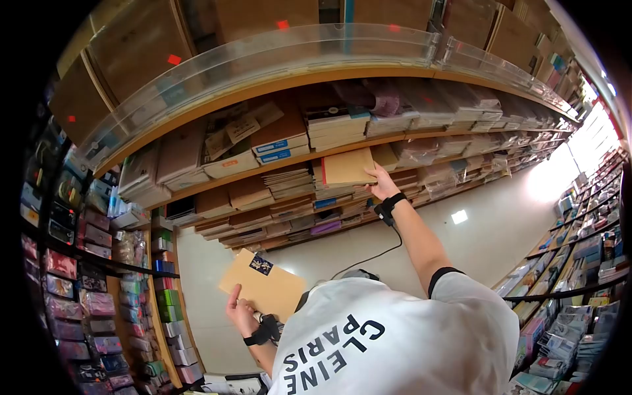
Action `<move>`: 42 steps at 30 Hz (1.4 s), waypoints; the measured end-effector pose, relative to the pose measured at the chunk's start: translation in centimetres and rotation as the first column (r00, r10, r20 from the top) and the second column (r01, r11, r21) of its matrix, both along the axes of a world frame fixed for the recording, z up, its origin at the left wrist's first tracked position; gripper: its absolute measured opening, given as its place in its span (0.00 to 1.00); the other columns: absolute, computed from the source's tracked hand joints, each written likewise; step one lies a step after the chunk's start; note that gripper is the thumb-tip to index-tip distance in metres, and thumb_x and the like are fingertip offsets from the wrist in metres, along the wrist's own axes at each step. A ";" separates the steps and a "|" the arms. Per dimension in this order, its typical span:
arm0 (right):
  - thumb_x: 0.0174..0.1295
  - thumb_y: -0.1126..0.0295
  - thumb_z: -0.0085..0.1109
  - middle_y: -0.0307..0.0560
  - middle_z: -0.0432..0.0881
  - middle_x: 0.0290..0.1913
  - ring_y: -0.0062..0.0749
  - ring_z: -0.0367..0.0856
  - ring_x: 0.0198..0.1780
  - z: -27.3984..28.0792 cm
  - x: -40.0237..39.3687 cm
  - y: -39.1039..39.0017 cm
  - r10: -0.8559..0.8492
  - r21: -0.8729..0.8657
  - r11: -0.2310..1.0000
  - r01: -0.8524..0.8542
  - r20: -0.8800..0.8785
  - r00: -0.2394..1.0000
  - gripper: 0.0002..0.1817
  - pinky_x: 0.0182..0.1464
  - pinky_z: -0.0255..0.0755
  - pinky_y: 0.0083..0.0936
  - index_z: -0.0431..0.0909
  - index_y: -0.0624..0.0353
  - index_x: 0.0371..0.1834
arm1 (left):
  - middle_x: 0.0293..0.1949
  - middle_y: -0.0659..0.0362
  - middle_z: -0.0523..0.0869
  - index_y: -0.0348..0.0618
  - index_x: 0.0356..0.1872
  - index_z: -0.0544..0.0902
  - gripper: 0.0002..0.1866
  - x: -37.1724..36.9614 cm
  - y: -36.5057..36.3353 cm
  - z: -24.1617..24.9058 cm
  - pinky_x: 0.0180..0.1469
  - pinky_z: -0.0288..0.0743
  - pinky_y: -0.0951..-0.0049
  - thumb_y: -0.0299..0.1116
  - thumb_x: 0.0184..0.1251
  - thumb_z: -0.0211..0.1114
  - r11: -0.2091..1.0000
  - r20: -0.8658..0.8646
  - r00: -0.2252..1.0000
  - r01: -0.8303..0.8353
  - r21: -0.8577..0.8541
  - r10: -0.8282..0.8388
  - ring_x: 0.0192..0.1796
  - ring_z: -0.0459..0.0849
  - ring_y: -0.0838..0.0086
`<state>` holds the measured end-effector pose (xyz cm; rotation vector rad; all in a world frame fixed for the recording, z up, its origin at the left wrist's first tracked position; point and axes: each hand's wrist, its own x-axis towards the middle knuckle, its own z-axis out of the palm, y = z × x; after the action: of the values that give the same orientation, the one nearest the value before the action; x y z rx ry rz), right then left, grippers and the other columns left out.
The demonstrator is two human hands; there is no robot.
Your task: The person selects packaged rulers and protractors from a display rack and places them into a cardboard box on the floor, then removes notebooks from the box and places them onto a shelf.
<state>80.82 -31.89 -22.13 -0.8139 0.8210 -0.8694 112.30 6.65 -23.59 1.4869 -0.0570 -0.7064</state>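
My right hand [382, 184] grips the near right edge of a tan notebook [349, 167] with a red strip along its left side. That notebook is at the front of a shelf, partly over the books there. Lower left, my left hand [243, 311] holds a larger kraft-coloured notebook [273, 289] by its edge, above the floor. A dark blue label with a pale pattern [261, 264] marks its cover. Both wrists wear black straps, and a cable hangs from the right one.
Long wooden shelves [237, 176] ahead carry stacked notebooks, with a clear plastic guard [263, 60] along the upper ledge. Packed racks of small goods [99, 303] stand at the left, and more stocked shelves [579, 263] at the right. Pale tiled floor [487, 217] lies between.
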 end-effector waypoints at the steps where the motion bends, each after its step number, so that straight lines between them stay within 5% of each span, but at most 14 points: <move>1: 0.67 0.67 0.51 0.44 0.74 0.54 0.35 0.78 0.43 0.5 0.8 -0.5 -0.011 -0.009 1.000 0.011 -0.058 0.998 0.24 0.28 0.70 0.20 0.61 0.50 0.66 | 0.23 0.66 0.75 0.33 0.54 0.77 0.28 -0.1 -0.2 0.3 0.15 0.54 0.87 0.12 0.47 0.48 1.000 0.001 1.000 -0.005 0.002 0.005 0.15 0.62 0.89; 6: 0.66 0.66 0.53 0.51 0.72 0.56 0.31 0.74 0.41 1.2 3.5 -3.5 0.051 -0.060 0.995 -0.074 -0.317 0.947 0.25 0.31 0.72 0.26 0.63 0.61 0.64 | 0.25 0.64 0.77 0.33 0.53 0.78 0.28 0.7 0.4 -1.0 0.16 0.55 0.87 0.12 0.47 0.48 1.000 0.012 1.000 0.008 0.013 -0.008 0.16 0.63 0.89; 13: 0.67 0.64 0.54 0.66 0.61 0.66 0.44 0.79 0.44 -0.9 6.2 -4.6 -0.320 -0.321 0.934 0.156 -0.556 0.768 0.33 0.34 0.77 0.31 0.53 0.72 0.69 | 0.28 0.63 0.78 0.33 0.52 0.79 0.26 1.0 0.1 -1.7 0.16 0.55 0.87 0.13 0.48 0.48 0.998 0.001 0.999 0.033 0.047 -0.033 0.16 0.63 0.89; 14: 0.64 0.65 0.56 0.65 0.73 0.51 0.47 0.80 0.39 -2.6 7.3 -4.6 -0.604 -0.553 0.766 0.329 -0.440 0.665 0.23 0.31 0.75 0.35 0.72 0.78 0.51 | 0.28 0.63 0.78 0.33 0.52 0.79 0.26 0.9 -0.1 -1.5 0.16 0.55 0.87 0.13 0.48 0.48 0.998 0.002 0.999 0.038 0.051 -0.038 0.16 0.63 0.90; 17: 0.64 0.67 0.56 0.65 0.74 0.47 0.53 0.77 0.40 -3.9 8.0 -5.1 -0.762 -0.781 0.611 0.127 -0.537 0.362 0.18 0.39 0.72 0.43 0.75 0.76 0.44 | 0.28 0.64 0.78 0.34 0.52 0.79 0.26 0.3 -1.0 -0.3 0.16 0.54 0.87 0.13 0.48 0.48 0.997 0.014 0.998 0.059 0.044 -0.060 0.16 0.62 0.90; 21: 0.62 0.67 0.55 0.67 0.73 0.49 0.60 0.71 0.47 -3.7 8.2 -5.8 -0.526 -0.260 0.845 0.468 -0.246 0.814 0.15 0.50 0.63 0.49 0.75 0.74 0.38 | 0.29 0.63 0.79 0.34 0.52 0.79 0.25 0.2 -2.3 -0.1 0.16 0.54 0.87 0.13 0.49 0.50 0.997 0.013 0.997 0.076 0.002 -0.076 0.16 0.62 0.90; 24: 0.62 0.66 0.55 0.65 0.72 0.54 0.58 0.70 0.51 -3.6 8.5 -5.6 -0.590 -0.514 0.789 0.338 -0.480 0.649 0.16 0.53 0.64 0.50 0.76 0.72 0.42 | 0.34 0.59 0.82 0.33 0.52 0.79 0.24 0.1 -3.1 0.1 0.19 0.58 0.87 0.13 0.50 0.52 0.995 0.040 0.994 0.103 -0.001 -0.103 0.20 0.68 0.88; 28: 0.65 0.63 0.54 0.65 0.67 0.59 0.54 0.67 0.59 -1.0 7.3 -3.9 -0.539 -0.575 0.818 -0.018 -0.776 0.328 0.21 0.60 0.64 0.48 0.74 0.69 0.53 | 0.45 0.54 0.82 0.30 0.53 0.77 0.22 -0.5 -4.8 0.7 0.36 0.73 0.82 0.15 0.53 0.58 0.986 0.133 0.979 0.160 -0.039 -0.154 0.37 0.80 0.79; 31: 0.63 0.63 0.54 0.61 0.73 0.52 0.55 0.66 0.55 -1.7 4.9 -2.5 -0.757 -0.788 0.615 0.042 -0.574 0.314 0.19 0.58 0.63 0.45 0.76 0.67 0.51 | 0.50 0.52 0.80 0.28 0.54 0.76 0.22 -1.6 -6.0 2.4 0.51 0.74 0.76 0.17 0.54 0.63 0.968 0.208 0.960 0.215 -0.126 -0.187 0.50 0.79 0.73; 33: 0.65 0.62 0.54 0.54 0.74 0.50 0.45 0.70 0.53 -1.6 3.5 0.4 -0.736 -0.798 0.602 0.028 -0.540 0.409 0.17 0.58 0.64 0.38 0.77 0.65 0.48 | 0.53 0.52 0.79 0.28 0.54 0.75 0.24 -1.7 -6.9 3.4 0.55 0.72 0.73 0.17 0.53 0.65 0.939 0.275 0.935 0.283 -0.196 -0.224 0.54 0.78 0.71; 35: 0.66 0.60 0.53 0.47 0.76 0.50 0.33 0.73 0.51 0.0 3.6 5.5 -0.297 -0.549 0.836 -0.022 -0.486 0.822 0.17 0.57 0.65 0.28 0.77 0.64 0.46 | 0.55 0.51 0.77 0.28 0.55 0.75 0.25 -1.7 -7.9 4.1 0.55 0.72 0.74 0.16 0.52 0.65 0.901 0.361 0.898 0.353 -0.252 -0.251 0.55 0.77 0.71; 36: 0.67 0.60 0.53 0.45 0.76 0.50 0.29 0.73 0.52 1.0 3.9 8.1 -0.083 -0.468 0.870 -0.158 -0.455 0.887 0.17 0.56 0.66 0.25 0.76 0.63 0.48 | 0.56 0.51 0.76 0.28 0.56 0.74 0.26 -2.0 -8.6 4.8 0.56 0.71 0.73 0.16 0.53 0.65 0.878 0.350 0.895 0.384 -0.286 -0.277 0.56 0.76 0.71; 39: 0.68 0.60 0.51 0.43 0.77 0.53 0.25 0.73 0.55 3.9 5.3 14.2 0.329 -0.284 0.877 -0.388 -0.234 0.915 0.20 0.55 0.68 0.23 0.72 0.64 0.56 | 0.58 0.51 0.74 0.29 0.59 0.71 0.28 -2.9 -11.8 7.5 0.59 0.69 0.71 0.16 0.53 0.64 0.798 0.334 0.876 0.464 -0.384 -0.348 0.58 0.75 0.69; 42: 0.68 0.62 0.53 0.42 0.78 0.51 0.21 0.74 0.52 5.5 5.3 16.2 0.346 -0.189 0.912 -0.365 -0.126 0.930 0.21 0.54 0.68 0.21 0.71 0.66 0.57 | 0.60 0.51 0.72 0.32 0.65 0.65 0.33 -4.1 -14.7 9.3 0.61 0.68 0.70 0.15 0.54 0.62 0.707 0.306 0.854 0.520 -0.479 -0.420 0.61 0.72 0.68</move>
<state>86.12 -15.66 -16.60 -1.1562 0.6362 -0.6011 108.21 -8.06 -14.27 0.9609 -0.7520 -0.8759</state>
